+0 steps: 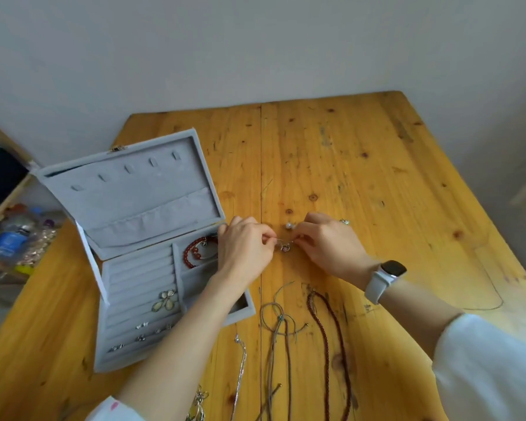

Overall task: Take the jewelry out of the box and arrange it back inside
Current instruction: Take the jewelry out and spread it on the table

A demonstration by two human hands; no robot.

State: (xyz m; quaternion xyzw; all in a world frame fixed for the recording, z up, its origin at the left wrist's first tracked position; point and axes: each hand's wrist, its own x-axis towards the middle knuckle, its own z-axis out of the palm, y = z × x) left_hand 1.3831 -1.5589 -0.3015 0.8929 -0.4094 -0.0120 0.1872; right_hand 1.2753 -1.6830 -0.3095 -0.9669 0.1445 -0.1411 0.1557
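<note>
A grey velvet jewelry box (128, 208) lies open on the left of the wooden table (362, 165). Its tray holds a red bead bracelet (192, 253), a pale butterfly piece (165, 300) and several small earrings (142, 326). Just right of the box, my left hand (245, 249) and my right hand (325, 241) pinch the two ends of a thin silver chain with a small pendant (285, 247) hanging between them. Two pearl earrings (290, 226) lie just behind the fingers.
Near the front edge lie a grey cord necklace (278, 329), a dark red braided cord (328, 335) and a silver chain (240, 363). A small ring (344, 221) sits behind my right hand. Bottles and clutter (16, 238) stand off the table's left side.
</note>
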